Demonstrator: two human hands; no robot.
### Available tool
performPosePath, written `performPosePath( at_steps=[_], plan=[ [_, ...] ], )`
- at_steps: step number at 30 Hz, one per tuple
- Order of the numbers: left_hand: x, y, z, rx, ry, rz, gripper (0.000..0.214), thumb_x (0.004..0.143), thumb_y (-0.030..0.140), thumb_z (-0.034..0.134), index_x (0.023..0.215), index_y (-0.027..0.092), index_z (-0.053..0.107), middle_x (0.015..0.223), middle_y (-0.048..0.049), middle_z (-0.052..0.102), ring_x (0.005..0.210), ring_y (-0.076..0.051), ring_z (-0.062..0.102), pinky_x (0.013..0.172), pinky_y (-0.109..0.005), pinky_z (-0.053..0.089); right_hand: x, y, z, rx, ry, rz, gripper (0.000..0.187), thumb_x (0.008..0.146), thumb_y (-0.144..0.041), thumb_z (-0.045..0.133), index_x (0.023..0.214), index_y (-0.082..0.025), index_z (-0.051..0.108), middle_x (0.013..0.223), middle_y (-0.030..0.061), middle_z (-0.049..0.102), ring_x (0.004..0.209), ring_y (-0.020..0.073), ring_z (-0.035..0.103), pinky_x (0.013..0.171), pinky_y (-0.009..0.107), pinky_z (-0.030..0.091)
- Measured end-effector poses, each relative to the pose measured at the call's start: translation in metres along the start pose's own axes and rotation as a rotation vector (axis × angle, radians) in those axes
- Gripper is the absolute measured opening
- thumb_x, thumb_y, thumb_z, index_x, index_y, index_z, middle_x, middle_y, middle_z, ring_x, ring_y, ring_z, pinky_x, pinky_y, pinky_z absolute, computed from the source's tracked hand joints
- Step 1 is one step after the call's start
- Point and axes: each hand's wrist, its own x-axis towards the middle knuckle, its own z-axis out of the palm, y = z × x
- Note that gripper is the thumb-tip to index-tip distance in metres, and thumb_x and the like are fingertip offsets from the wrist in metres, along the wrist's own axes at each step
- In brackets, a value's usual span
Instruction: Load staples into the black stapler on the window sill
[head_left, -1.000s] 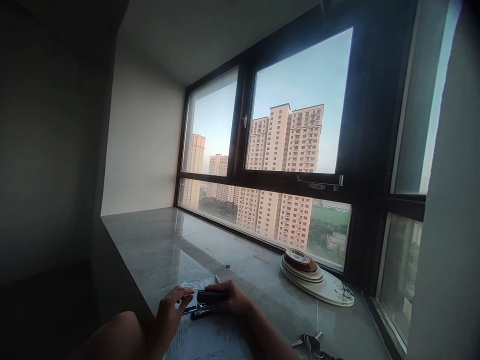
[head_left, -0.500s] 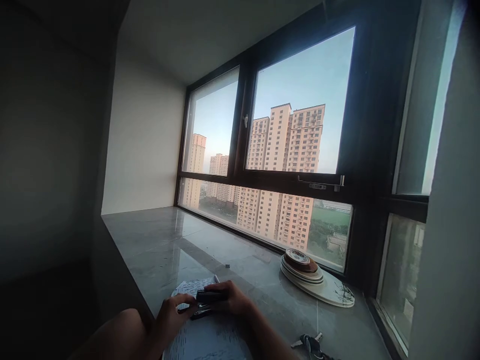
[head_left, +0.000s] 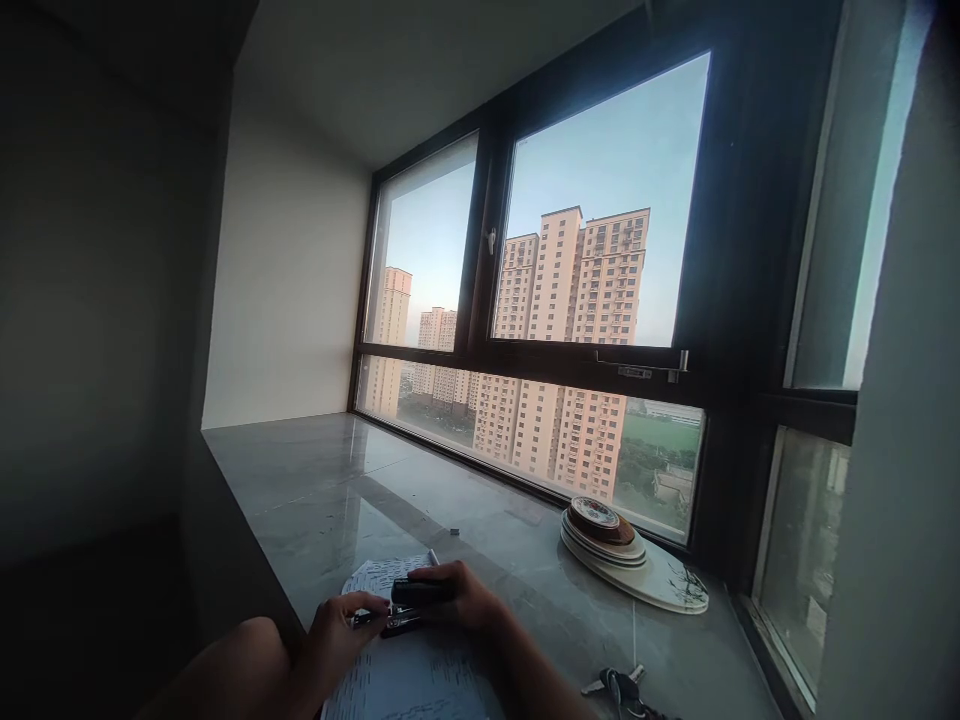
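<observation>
At the bottom of the head view, my right hand (head_left: pixel 465 598) is closed over a black stapler (head_left: pixel 411 604), which lies on printed sheets of paper (head_left: pixel 405 670). My left hand (head_left: pixel 337 628) sits just left of the stapler, fingers curled and pinching at its front end and the paper's edge. The paper rests on a grey marble windowsill (head_left: pixel 322 490). My bare knee (head_left: pixel 240 665) shows at the lower left.
A stack of round plates (head_left: pixel 607 535) on a white oval platter (head_left: pixel 667 585) stands by the window at the right. A bunch of keys (head_left: pixel 622 690) lies near the bottom edge. A small staple-like bit (head_left: pixel 454 532) lies on the sill. Large windows (head_left: pixel 592 220) run behind.
My left hand slid slightly left and lower along the paper, and the sheet's far corner curled up a little. The right hand stays on the stapler.
</observation>
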Motion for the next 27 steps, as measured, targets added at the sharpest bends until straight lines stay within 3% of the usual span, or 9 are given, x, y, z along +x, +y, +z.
performPosePath(
  at_steps=[6, 17, 21, 27],
  plan=[
    [0.000, 0.010, -0.004, -0.011, -0.078, -0.031, 0.024, 0.075, 0.043, 0.067, 0.085, 0.026, 0.080, 0.085, -0.0021, 0.079, 0.081, -0.023, 0.072, 0.079, -0.027, 0.055, -0.001, -0.006, 0.001, -0.029, 0.006, -0.002, 0.067, 0.068, -0.042, 0.084, 0.128, -0.021, 0.065, 0.121, 0.0100, 0.069, 0.112, 0.0325, 0.064, 0.100, 0.047, 0.049],
    [-0.002, 0.011, -0.003, -0.015, -0.094, -0.079, 0.026, 0.076, 0.045, 0.065, 0.085, 0.025, 0.080, 0.099, -0.0033, 0.078, 0.094, -0.025, 0.071, 0.083, -0.027, 0.054, 0.000, -0.010, 0.003, -0.013, 0.011, 0.016, 0.072, 0.064, -0.049, 0.085, 0.126, -0.018, 0.066, 0.121, 0.0107, 0.070, 0.113, 0.0351, 0.063, 0.101, 0.051, 0.047],
    [-0.001, 0.002, -0.006, -0.019, -0.117, -0.064, 0.028, 0.076, 0.047, 0.065, 0.088, 0.026, 0.080, 0.098, -0.0023, 0.079, 0.093, -0.023, 0.072, 0.083, -0.025, 0.054, 0.000, -0.007, 0.001, 0.008, 0.001, 0.020, 0.072, 0.063, -0.048, 0.085, 0.126, -0.019, 0.066, 0.121, 0.0098, 0.069, 0.116, 0.0345, 0.062, 0.102, 0.050, 0.047],
    [0.000, -0.020, -0.027, 0.092, -0.108, -0.053, 0.037, 0.073, 0.053, 0.066, 0.087, 0.023, 0.081, 0.085, -0.0043, 0.079, 0.069, -0.022, 0.070, 0.064, -0.027, 0.054, 0.000, -0.003, 0.000, 0.039, 0.004, 0.017, 0.071, 0.065, -0.043, 0.086, 0.128, -0.020, 0.065, 0.121, 0.0105, 0.069, 0.113, 0.0328, 0.064, 0.101, 0.048, 0.047]
  ],
)
